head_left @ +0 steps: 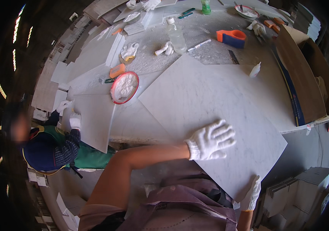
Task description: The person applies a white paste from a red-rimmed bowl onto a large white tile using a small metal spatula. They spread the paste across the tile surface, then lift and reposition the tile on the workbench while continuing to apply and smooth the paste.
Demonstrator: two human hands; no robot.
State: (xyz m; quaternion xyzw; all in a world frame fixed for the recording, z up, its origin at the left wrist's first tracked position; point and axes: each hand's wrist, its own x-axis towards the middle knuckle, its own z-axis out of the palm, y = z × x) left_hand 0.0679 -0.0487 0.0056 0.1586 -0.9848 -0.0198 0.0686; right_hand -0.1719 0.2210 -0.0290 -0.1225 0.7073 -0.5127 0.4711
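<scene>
A large pale marble tile [207, 100] with faint grey veins lies in front of me, turned cornerwise, one corner sticking out past the table edge toward my body. My left hand [214, 140], in a white knit glove, rests on the tile with its fingers spread. Against the tile's near right edge is my right hand [251, 195], also gloved; its fingers are stretched out along that edge, and the thumb is hard to make out. Under the tile, another pale slab [257, 82] shows. A small white squeeze bottle [255, 70] stands beyond the tile.
Left of the tile sits a red-rimmed bowl [112, 92] of white powder, near an orange block [117, 70]. A clear bottle [177, 36] and an orange-blue tape dispenser [231, 38] stand farther back. An open cardboard box [301, 77] is at right. A gloved co-worker [56, 148] works at left.
</scene>
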